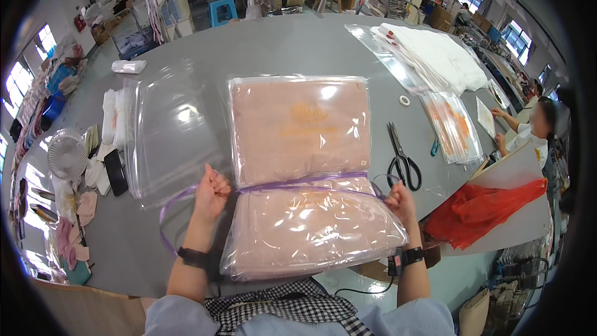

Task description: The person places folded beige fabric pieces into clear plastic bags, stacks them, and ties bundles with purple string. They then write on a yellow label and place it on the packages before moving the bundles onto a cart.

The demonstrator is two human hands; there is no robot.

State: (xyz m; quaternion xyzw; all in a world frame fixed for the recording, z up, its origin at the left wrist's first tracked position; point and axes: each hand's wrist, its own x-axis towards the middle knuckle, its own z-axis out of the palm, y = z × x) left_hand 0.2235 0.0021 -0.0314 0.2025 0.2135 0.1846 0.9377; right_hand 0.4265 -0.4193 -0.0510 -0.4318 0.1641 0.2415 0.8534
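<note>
Before me lies a stack of pink folded textiles in clear plastic zip bags [298, 140], printed in gold. A purple ribbon [303, 181] runs across its middle and cinches it, so the near part [312, 233] bulges towards me. My left hand [212, 191] is closed on one length of the ribbon, whose loose end loops out to the left. On the other side my right hand [400, 200] grips the ribbon's other end, just right of the stack. Black bands circle both wrists.
Black-handled scissors [404, 168] and a white tape roll [404, 101] lie to the right. Empty clear bags [172, 126] spread on the left, beside a phone [115, 172] and a small fan [67, 154]. White cloths [433, 56] sit back right. A person [536, 126] works at right, beyond red fabric [485, 210].
</note>
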